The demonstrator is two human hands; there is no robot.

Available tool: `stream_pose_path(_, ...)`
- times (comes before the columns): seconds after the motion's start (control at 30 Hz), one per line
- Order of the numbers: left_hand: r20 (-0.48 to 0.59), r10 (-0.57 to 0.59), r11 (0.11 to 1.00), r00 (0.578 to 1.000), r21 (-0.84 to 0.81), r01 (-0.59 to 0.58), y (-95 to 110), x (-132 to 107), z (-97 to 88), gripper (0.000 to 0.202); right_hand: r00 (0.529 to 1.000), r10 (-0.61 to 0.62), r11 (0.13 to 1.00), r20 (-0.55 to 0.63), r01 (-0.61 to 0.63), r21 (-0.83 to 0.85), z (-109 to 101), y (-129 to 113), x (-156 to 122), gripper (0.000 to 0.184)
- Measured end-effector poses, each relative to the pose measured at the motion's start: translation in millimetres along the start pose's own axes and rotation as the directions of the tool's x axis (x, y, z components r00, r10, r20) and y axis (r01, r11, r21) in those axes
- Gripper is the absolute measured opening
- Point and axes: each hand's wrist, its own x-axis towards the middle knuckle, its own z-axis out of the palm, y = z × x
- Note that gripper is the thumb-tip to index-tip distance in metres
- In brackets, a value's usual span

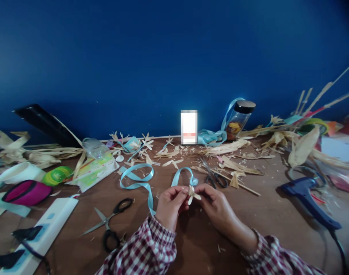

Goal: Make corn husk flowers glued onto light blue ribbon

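Just below centre frame, the left hand [169, 205] pinches a pale flower [194, 196] in a narrow grip; the right hand [220, 208] is close beside, though whether its grip holds the flower I cannot tell.

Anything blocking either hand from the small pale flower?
Nothing visible. The left hand holds the small pale flower; the right hand has its fingertips right beside it. The blue ribbon loops beyond, not between.
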Motion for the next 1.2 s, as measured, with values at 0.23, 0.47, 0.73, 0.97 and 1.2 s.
stream_pose_path(0.23, 0.112, 0.28, 0.946, 0.954, 0.138, -0.294, 5.1, -4.6, -3.9, 0.022, 1.0, -0.019, 0.998, -0.005, 0.019, -0.053, -1.4, -2.1, 2.0, 0.015)
stream_pose_path(0.47, 0.095, 0.255, 0.923, 0.962, 0.273, -0.272, 9.8, -5.9, -2.5, 0.017, 0.998, -0.047, 0.994, -0.03, 0.044, -0.1, -0.8, 1.7, 1.6, 0.014)
stream_pose_path(0.73, 0.049, 0.262, 0.936, 0.964, 0.231, -0.266, 3.3, -2.9, -2.0, 0.014, 0.998, 0.041, 0.994, -0.049, -0.046, -0.102, -0.1, 3.8, 1.4, 0.002)
stream_pose_path(0.97, 0.029, 0.06, 0.993, 0.998, 0.101, -0.063, -7.4, 2.7, -4.2, 0.021, 1.0, -0.014, 0.994, -0.021, 0.012, -0.107, -1.5, 0.1, -0.1, 0.009)
stream_pose_path(1.2, 0.154, 0.247, 0.945, 0.957, 0.178, -0.273, 4.8, -4.5, -1.8, 0.03, 1.0, 0.015, 0.998, -0.013, -0.016, -0.066, -1.2, -2.5, 1.4, 0.014)
